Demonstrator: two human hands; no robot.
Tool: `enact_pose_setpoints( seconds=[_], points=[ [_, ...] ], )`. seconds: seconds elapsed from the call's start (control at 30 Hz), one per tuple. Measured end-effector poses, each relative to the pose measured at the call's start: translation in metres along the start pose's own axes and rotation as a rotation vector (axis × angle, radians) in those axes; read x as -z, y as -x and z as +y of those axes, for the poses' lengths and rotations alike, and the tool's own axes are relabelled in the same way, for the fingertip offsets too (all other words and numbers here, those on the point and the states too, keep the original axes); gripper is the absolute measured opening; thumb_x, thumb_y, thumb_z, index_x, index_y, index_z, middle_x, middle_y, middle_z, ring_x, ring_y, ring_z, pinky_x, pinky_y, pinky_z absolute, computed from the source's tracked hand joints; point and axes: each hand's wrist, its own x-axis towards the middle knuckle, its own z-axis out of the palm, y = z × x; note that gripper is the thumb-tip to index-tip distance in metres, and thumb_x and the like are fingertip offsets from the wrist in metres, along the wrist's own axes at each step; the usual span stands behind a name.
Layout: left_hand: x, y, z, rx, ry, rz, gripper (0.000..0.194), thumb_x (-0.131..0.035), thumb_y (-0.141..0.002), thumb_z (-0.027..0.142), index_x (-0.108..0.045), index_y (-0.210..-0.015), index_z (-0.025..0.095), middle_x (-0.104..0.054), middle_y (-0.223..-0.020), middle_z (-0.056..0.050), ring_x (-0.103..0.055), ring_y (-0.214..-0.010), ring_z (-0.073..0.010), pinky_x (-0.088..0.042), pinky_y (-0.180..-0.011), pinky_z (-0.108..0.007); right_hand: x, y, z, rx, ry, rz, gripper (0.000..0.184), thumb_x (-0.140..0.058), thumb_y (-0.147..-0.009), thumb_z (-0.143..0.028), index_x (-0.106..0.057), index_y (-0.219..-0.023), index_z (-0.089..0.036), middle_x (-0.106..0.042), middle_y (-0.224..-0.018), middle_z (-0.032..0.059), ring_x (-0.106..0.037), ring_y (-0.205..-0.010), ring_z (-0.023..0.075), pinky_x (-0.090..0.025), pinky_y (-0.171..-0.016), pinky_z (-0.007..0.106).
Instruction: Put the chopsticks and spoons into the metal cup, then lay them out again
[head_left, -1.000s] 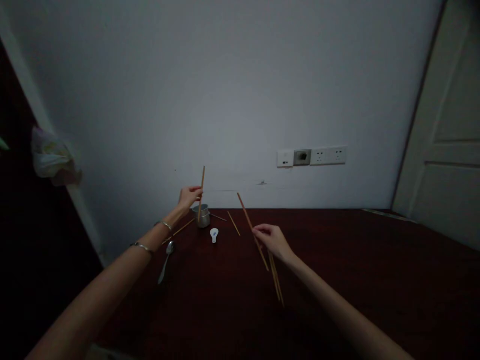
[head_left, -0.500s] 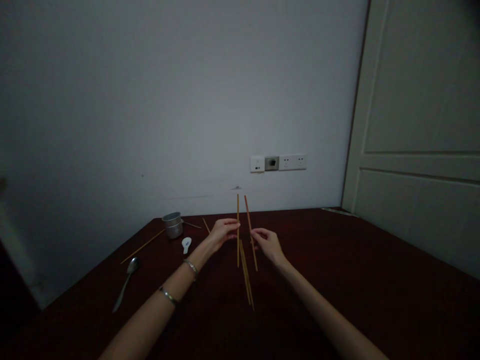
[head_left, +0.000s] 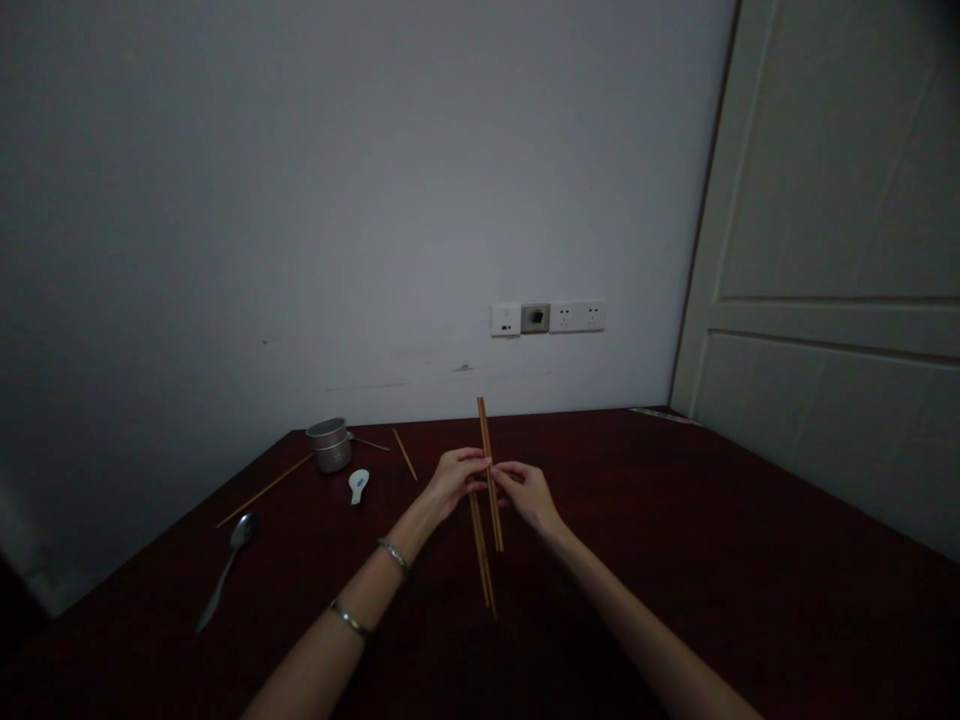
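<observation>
Two wooden chopsticks (head_left: 486,430) stand nearly upright side by side, pinched between the fingers of both hands. My left hand (head_left: 456,472) grips them from the left, thumb and fingers closed. From the right, my right hand (head_left: 525,488) holds them at about the same height with its fingertips. Below and just behind the hands, another pair of chopsticks (head_left: 480,560) lies on the dark red table (head_left: 645,560), its upper ends partly hidden by my left hand.
At the left are a grey metal cup (head_left: 330,452) with a handle, a short white spoon (head_left: 358,485), a long metal spoon (head_left: 229,570), and single chopsticks (head_left: 262,490) left and right of the cup. A wall with sockets (head_left: 547,318) rises behind the table.
The two chopsticks, held apart one in each hand before, have come together between my hands. The view has shifted slightly, and the chopstick behind my left hand now shows more fully.
</observation>
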Motion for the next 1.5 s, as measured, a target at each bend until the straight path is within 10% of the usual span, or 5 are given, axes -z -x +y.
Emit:
enact_pose_setpoints(
  seconds=[1.13, 1.5],
  points=[
    [-0.003, 0.012, -0.003, 0.109, -0.117, -0.02, 0.012, -0.07, -0.058, 0.013, -0.062, -0.066, 0.008, -0.059, -0.057, -0.003, -0.055, -0.052, -0.0096, -0.047, -0.052, -0.021, 0.007, 0.004, 0.011, -0.122, 0.132, -0.103, 0.023, -0.066, -0.061, -0.029, -0.064, -0.071, -0.009, -0.062, -0.056, 0.002, -0.055, -0.046, 0.0086, -0.048, -0.044, 0.02],
    [-0.008, 0.015, -0.003, 0.098, -0.081, 0.039, 0.02, -0.074, -0.054, 0.016, -0.06, -0.066, 0.009, -0.061, -0.06, -0.004, -0.056, -0.052, -0.0092, -0.041, -0.047, -0.017, -0.003, 0.023, -0.007, 0.25, 0.678, 0.019, 0.026, -0.059, -0.066, -0.029, -0.067, -0.085, -0.013, -0.065, -0.063, 0.0034, -0.057, -0.056, 0.0135, -0.04, -0.049, 0.02]
  ],
)
